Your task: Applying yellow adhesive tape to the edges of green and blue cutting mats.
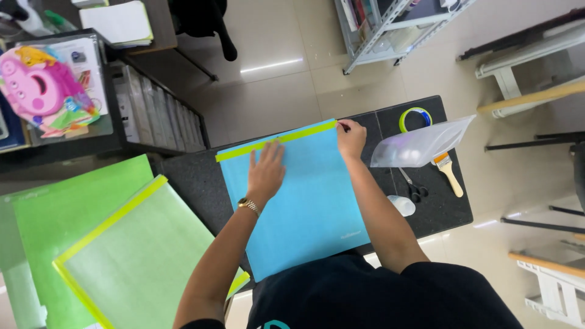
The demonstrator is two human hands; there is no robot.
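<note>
A large light blue sheet (311,201) lies on a small black table (195,183). A strip of yellow-green tape (274,141) runs along the sheet's far edge. My left hand (266,170) lies flat, fingers apart, on the sheet just below the tape; a gold watch is on that wrist. My right hand (350,139) pinches the tape's right end at the sheet's far right corner.
A tape roll (414,117), a clear plastic bag (423,145), a paintbrush (449,170), scissors (414,187) and a small white object (402,205) lie on the table's right side. Green sheets (122,256) edged with yellow tape lie left. Shelves and racks stand around.
</note>
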